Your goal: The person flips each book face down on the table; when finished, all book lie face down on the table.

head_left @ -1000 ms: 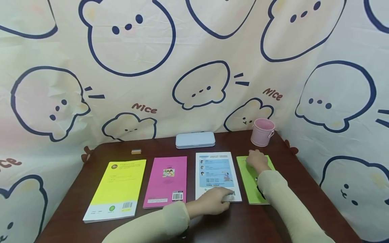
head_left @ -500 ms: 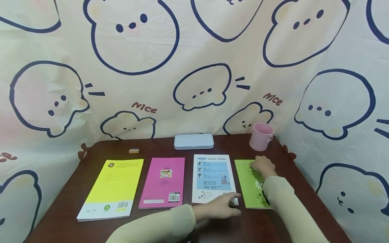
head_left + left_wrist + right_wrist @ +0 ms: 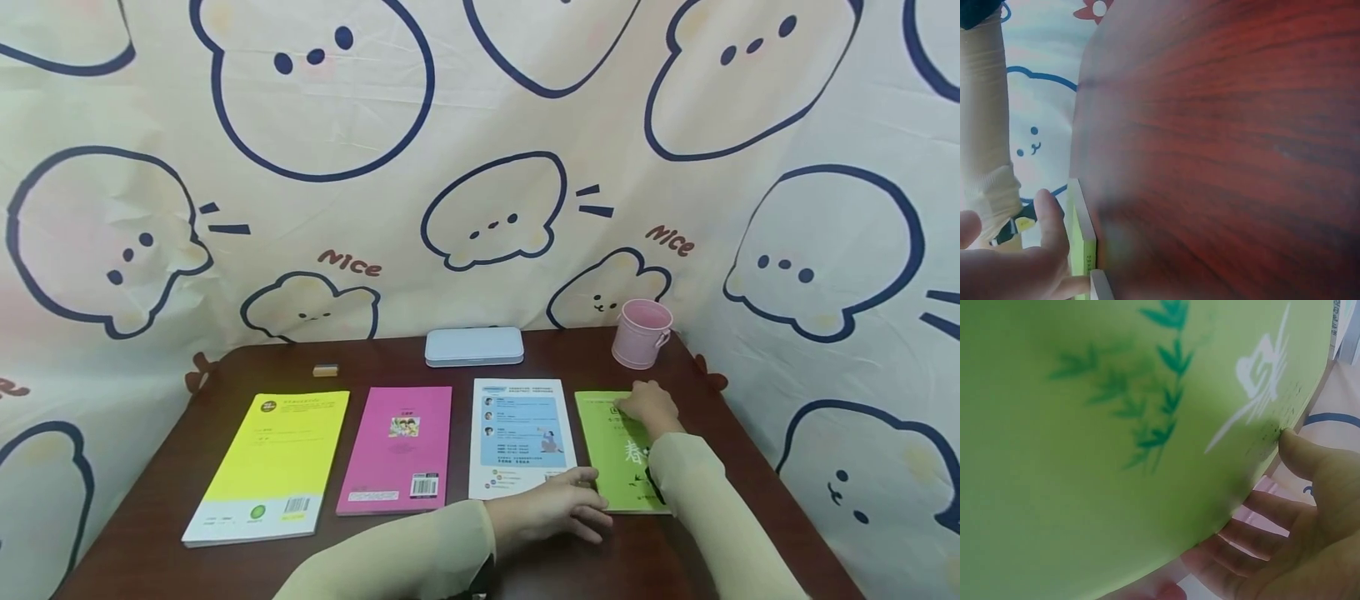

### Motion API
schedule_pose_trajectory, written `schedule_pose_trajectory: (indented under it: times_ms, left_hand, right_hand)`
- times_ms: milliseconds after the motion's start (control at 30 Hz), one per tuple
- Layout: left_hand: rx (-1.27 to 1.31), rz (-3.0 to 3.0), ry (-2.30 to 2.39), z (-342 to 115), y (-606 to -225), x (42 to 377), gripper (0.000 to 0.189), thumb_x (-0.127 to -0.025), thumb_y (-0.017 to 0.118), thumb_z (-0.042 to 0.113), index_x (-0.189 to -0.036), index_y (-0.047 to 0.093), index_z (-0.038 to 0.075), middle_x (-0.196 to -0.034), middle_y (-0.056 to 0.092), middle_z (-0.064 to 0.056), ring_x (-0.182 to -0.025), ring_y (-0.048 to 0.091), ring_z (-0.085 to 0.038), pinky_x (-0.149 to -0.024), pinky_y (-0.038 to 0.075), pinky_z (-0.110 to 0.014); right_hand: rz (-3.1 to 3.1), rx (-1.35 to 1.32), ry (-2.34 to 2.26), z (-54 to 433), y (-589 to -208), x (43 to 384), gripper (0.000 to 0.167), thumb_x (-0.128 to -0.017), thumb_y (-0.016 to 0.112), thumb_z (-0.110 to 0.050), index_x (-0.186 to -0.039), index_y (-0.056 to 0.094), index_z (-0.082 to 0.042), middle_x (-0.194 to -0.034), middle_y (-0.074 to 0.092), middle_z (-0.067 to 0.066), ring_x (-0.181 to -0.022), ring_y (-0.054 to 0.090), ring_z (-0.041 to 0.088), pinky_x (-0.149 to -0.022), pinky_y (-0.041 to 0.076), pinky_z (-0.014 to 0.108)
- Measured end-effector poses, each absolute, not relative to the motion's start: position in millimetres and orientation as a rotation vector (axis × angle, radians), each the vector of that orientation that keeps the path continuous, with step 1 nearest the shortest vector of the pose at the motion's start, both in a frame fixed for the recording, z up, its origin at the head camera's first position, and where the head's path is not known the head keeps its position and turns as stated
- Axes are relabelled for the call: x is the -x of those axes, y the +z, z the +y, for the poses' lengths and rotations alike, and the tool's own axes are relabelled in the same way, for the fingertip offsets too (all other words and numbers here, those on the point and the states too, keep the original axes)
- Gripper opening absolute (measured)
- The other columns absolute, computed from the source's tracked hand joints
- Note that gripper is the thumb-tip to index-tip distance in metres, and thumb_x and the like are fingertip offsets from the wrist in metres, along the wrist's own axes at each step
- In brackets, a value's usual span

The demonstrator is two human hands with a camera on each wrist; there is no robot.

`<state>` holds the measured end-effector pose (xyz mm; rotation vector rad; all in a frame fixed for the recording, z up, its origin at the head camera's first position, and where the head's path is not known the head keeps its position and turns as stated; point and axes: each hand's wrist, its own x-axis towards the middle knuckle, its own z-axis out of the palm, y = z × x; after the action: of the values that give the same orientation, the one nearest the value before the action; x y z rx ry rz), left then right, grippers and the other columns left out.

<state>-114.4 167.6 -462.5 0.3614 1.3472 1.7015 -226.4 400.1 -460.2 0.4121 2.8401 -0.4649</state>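
Four books lie in a row. The rightmost is a green book (image 3: 611, 458) with white characters; in the right wrist view its cover (image 3: 1085, 506) shows bamboo leaves. At its far right corner is my right hand (image 3: 651, 408); thumb and fingers lie along the edge in the right wrist view, fairly straight. My left hand (image 3: 557, 508) has its fingers spread by the near edge of the white-and-blue book (image 3: 525, 417), towards the green book. In the left wrist view the left hand (image 3: 1029, 269) is beside the books' edges; contact is hard to tell.
A pink book (image 3: 393, 458) and a yellow book (image 3: 277, 450) lie to the left. Behind stand a light pencil case (image 3: 474, 347), a small eraser (image 3: 326, 370) and a pink bucket (image 3: 642, 335). Patterned cloth (image 3: 337, 217) hangs behind the dark table (image 3: 225, 367).
My left hand has lifted its pointing finger off the white-and-blue book and moved right, towards the green book. My right hand has shifted to the green book's far right corner.
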Motion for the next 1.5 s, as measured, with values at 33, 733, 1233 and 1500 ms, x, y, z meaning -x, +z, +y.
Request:
schedule_pose_trajectory:
  times_ms: [33,733,1233,1500]
  left_hand:
    - [-0.341,1.332,1.711,168.2,-462.0,114.4,0.070,-0.090,0.050,0.008,-0.147,0.012,-0.005,-0.139,0.035,-0.028,-0.114,0.054,-0.041,-0.085,0.051,-0.049]
    - [0.049,1.211,2.125,193.0,-457.2,105.1,0.075,-0.078,0.050,0.004,-0.146,0.019,-0.002,-0.136,0.032,-0.032,-0.095,0.060,-0.030,-0.073,0.053,-0.038]
    - [-0.052,1.425,2.034,202.0,-469.2,118.0,0.055,-0.087,0.059,0.009,-0.133,0.036,-0.008,-0.092,0.054,-0.008,-0.064,0.048,-0.013,-0.055,0.048,-0.024]
    - [-0.188,1.477,2.035,213.3,-461.8,117.5,0.053,-0.083,0.056,-0.007,-0.129,0.032,0.001,-0.100,0.062,-0.018,-0.092,0.065,-0.034,-0.075,0.056,-0.043]
  right_hand:
    - [2.842,-0.409,-0.464,400.2,-460.4,226.5,0.066,-0.092,0.055,-0.036,-0.137,0.038,0.009,-0.136,0.032,0.038,-0.118,0.038,0.054,-0.088,0.041,0.062]
    - [2.852,-0.366,-0.386,400.5,-456.0,227.3,0.065,-0.093,0.054,-0.037,-0.135,0.040,0.011,-0.135,0.034,0.038,-0.119,0.039,0.053,-0.091,0.041,0.060]
    - [2.768,-0.402,-0.507,395.4,-449.7,222.3,0.038,-0.088,0.063,-0.032,-0.105,0.063,0.003,-0.088,0.058,0.018,-0.083,0.054,0.031,-0.073,0.045,0.042]
    - [2.794,-0.322,-0.372,398.3,-442.1,222.1,0.052,-0.092,0.057,-0.039,-0.111,0.059,0.009,-0.108,0.059,0.027,-0.094,0.057,0.037,-0.080,0.048,0.049]
